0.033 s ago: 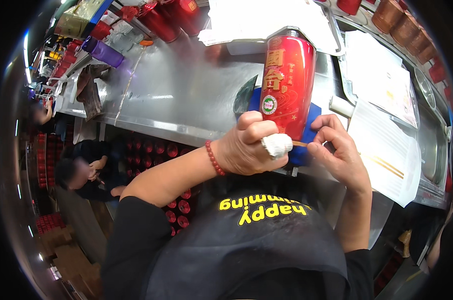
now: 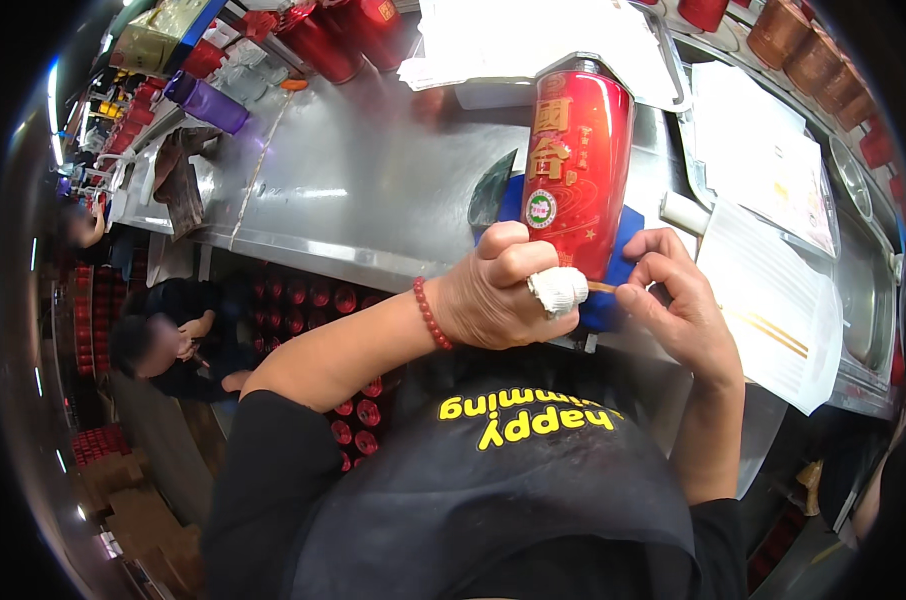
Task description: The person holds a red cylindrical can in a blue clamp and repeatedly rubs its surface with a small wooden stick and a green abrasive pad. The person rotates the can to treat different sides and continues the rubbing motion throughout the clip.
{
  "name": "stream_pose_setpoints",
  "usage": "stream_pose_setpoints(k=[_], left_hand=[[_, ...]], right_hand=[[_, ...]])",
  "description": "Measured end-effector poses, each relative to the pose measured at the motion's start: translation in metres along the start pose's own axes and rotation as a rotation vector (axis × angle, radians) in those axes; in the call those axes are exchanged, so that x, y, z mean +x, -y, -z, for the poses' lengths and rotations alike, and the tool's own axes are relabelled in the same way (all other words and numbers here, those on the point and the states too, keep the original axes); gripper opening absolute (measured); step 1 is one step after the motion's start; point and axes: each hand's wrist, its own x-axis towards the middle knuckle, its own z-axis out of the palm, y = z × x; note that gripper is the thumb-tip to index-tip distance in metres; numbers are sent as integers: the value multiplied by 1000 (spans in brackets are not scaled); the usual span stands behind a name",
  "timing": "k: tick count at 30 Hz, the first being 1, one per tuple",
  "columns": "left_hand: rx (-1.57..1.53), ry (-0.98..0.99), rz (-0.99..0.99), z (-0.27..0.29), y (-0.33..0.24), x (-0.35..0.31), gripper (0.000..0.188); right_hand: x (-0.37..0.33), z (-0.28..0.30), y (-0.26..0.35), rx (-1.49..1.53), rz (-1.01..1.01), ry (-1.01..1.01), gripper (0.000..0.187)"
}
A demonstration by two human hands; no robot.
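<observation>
A red bottle with gold characters and a round green-and-white mark rests at a slant on a blue support. At its near end is my left hand, fingers curled closed, with one finger wrapped in a white ribbed covering. A thin orange-brown strip spans from that wrapped finger to the fingertips of my right hand, which pinch it. The left hand seems to grip the strip's other end, though its fingers hide the grip. The bottle's near end is also partly hidden.
White papers lie at the back, and white sheets at the right. A purple bottle and a brown cloth sit at the left of the metal table. A person sits left, beside stacked red bottles.
The print on the red bottle and the white finger covering sit very slightly further right. Both hands otherwise keep their places.
</observation>
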Motion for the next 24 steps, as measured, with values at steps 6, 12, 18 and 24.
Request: stream_pose_setpoints(k=[6,12,18,24], left_hand=[[126,40,-57,12,-2,0,30],[37,30,-124,2,4,8,34],[127,43,-72,8,-2,2,30],[47,22,-77,2,3,4,30]], right_hand=[[3,0,1,-44,6,-1,20],[2,0,0,-40,0,-10,21],[4,1,-1,-74,11,0,22],[2,0,-2,-62,17,-13,23]])
